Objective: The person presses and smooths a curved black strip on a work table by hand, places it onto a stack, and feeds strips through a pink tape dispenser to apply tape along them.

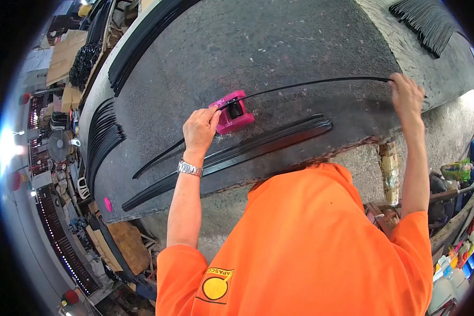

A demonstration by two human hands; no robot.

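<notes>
A long thin black strip (310, 82) stretches in a slight arc across the dark worktop (279, 47). My left hand (199, 129), with a metal watch on the wrist, pinches it beside a pink block with a black middle part (235, 112). The strip passes over or through this block; I cannot tell which. At the far right my right hand (407, 95) has its fingers closed on the strip's other end. Beyond my left hand, the tail of a black strip (158, 159) lies on the worktop. Nearer my body rests a bundle of black strips (268, 145).
More black strips lie in bundles at the left (104, 129), the upper left (142, 45) and the upper right (426, 23). A small pink piece (108, 204) sits near the left edge. Past the worktop's broken front edge (353, 145) stands a taped post (389, 174).
</notes>
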